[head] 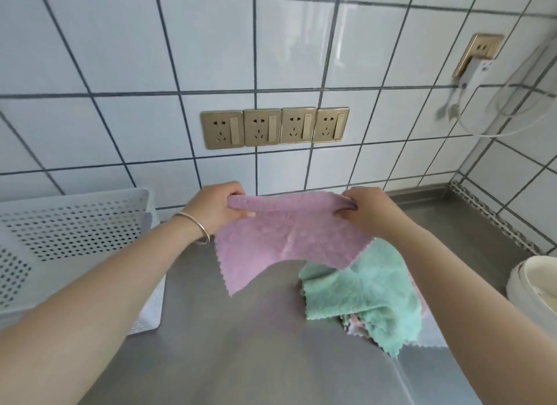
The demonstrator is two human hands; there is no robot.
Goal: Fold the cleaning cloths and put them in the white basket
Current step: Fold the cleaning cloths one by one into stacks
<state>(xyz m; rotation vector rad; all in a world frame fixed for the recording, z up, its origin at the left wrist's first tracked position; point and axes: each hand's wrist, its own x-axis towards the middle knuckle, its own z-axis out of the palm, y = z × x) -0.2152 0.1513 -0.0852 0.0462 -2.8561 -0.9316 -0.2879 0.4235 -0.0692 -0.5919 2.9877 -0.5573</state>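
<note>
A pink cleaning cloth [280, 239] hangs stretched above the steel counter. My left hand [215, 207] grips its upper left corner, and my right hand [366, 211] grips its upper right corner. Its lower edge droops toward the counter. Below my right forearm lies a crumpled green cloth [361, 290] on a small pile, with more cloth edges peeking out underneath. The white perforated basket [75, 223] stands at the left of the counter, beside my left forearm; nothing shows in the part of it in view.
The steel counter [241, 344] meets a tiled wall bearing a row of gold sockets [275, 127]. A white round container [536, 287] sits at the right edge. A plugged-in white adapter [474, 71] with a cable hangs on the right wall.
</note>
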